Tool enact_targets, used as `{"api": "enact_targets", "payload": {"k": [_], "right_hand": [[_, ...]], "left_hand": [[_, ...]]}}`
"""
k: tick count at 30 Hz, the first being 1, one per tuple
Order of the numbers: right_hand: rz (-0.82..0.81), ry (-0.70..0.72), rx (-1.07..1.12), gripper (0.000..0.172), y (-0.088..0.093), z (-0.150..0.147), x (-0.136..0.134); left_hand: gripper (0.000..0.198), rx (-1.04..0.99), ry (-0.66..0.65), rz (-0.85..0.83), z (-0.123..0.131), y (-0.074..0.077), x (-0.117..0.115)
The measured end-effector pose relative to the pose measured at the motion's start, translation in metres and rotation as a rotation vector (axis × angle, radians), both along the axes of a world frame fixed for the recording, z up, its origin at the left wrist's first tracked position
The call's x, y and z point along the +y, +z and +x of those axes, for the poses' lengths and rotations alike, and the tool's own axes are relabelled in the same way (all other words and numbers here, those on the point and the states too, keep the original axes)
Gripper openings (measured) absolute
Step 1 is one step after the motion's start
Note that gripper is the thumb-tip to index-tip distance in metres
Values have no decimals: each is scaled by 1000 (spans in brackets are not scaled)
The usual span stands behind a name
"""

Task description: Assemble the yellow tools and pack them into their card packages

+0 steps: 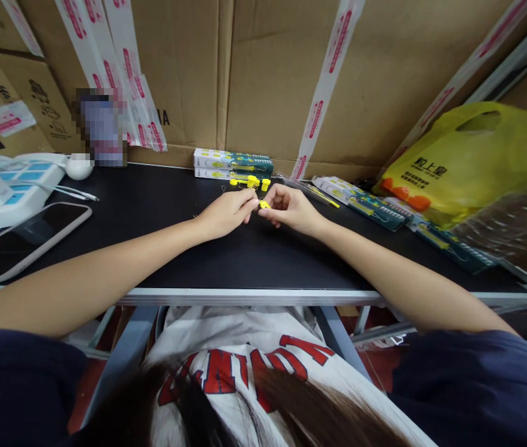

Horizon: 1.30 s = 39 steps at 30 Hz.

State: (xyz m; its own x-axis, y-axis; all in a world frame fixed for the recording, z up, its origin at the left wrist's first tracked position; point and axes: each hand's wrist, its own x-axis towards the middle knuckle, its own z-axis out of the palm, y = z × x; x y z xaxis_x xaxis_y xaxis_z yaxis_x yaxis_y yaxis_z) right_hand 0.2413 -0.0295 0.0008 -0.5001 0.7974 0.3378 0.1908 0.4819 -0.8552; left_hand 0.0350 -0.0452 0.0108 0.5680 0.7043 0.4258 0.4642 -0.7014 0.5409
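Above the black tabletop, my two hands meet fingertip to fingertip. A small yellow plastic piece (264, 204) is pinched between the thumb and fingers of my right hand (295, 212). My left hand (228, 214) is closed in a pinch right beside that piece; its fingers hide what they hold. Just beyond the hands lie several yellow plastic parts (250, 182), with a thin bent wire near them. Behind these, two printed boxes (233, 164) are stacked, showing a picture of a yellow tool.
At left are a phone (25, 239), a power strip (16, 192) with cables and a white ball-shaped item (79, 166). More printed boxes (365, 203), a yellow plastic bag (468, 161) and clear plastic packaging (500, 220) stand at right. Tall cardboard (272, 81) closes the back.
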Motion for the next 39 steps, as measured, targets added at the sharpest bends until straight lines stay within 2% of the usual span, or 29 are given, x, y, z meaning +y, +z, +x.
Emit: {"api": "enact_targets", "payload": {"k": [6, 10, 15, 20, 25, 30, 36, 39], "right_hand": [[319, -101, -231, 44, 5, 7, 2], [492, -111, -378, 30, 9, 12, 5], [625, -134, -448, 22, 8, 14, 10], [718, -154, -439, 11, 7, 16, 11], [644, -178, -298, 4, 8, 14, 8], [503, -172, -185, 11, 5, 8, 7], [277, -103, -143, 18, -5, 7, 15], [234, -133, -176, 16, -8, 12, 21]], "left_hand": [[25, 50, -58, -145, -1, 0, 4], [26, 79, -101, -274, -1, 2, 5], [28, 90, -91, -417, -1, 7, 2], [32, 91, -90, -387, -3, 6, 5], [26, 90, -96, -335, -3, 5, 4], [14, -3, -36, -489, -3, 6, 7], [18, -170, 93, -624, -3, 8, 13], [16, -305, 184, -710, -2, 13, 12]]}}
